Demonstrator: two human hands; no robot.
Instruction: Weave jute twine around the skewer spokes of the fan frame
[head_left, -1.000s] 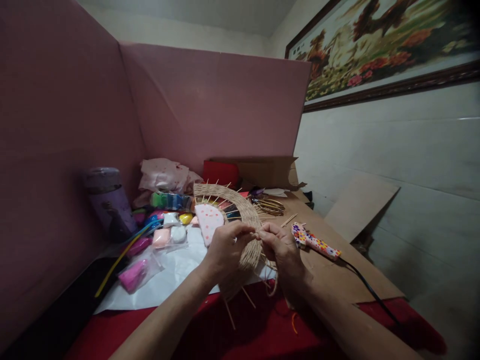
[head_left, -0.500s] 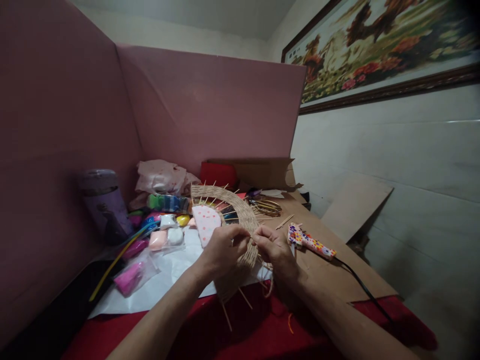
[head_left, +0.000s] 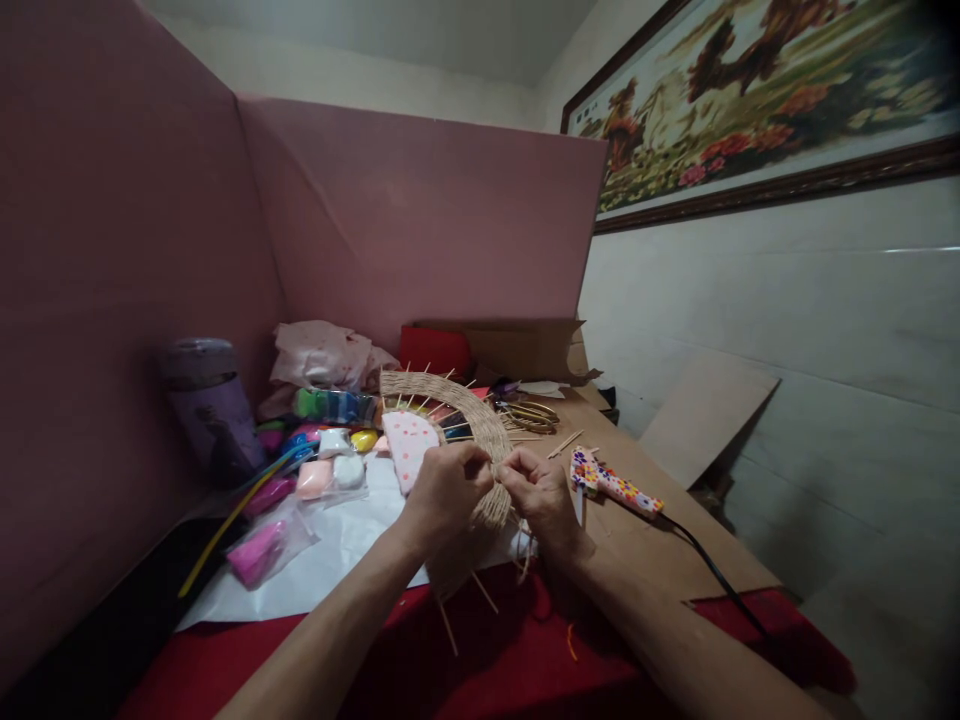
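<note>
A curved band of woven twine [head_left: 439,388] on thin wooden sticks arches around a half-round piece of white cloth with pink dots [head_left: 409,452]. My left hand [head_left: 452,492] is closed at the band's near right part, thumb and fingertips pinched against it. Right beside it, my right hand [head_left: 541,497] pinches what looks like the twine, its fingertips almost meeting those of the left. A loose length of twine [head_left: 524,560] hangs below my right hand. Between the fingertips the exact hold is too small to make out.
A flowered glue gun [head_left: 615,484] with a black cord lies on cardboard [head_left: 660,550] at right. Scissors [head_left: 531,415] lie behind my hands. At left are bagged clay packs [head_left: 259,552], a purple tumbler [head_left: 214,415] and white paper [head_left: 255,600]. Pink panels [head_left: 420,215] stand behind.
Both hands stay pinched at the band and have shifted very slightly. My right hand's fingers have drawn a little closer to the left. The view has moved a touch.
</note>
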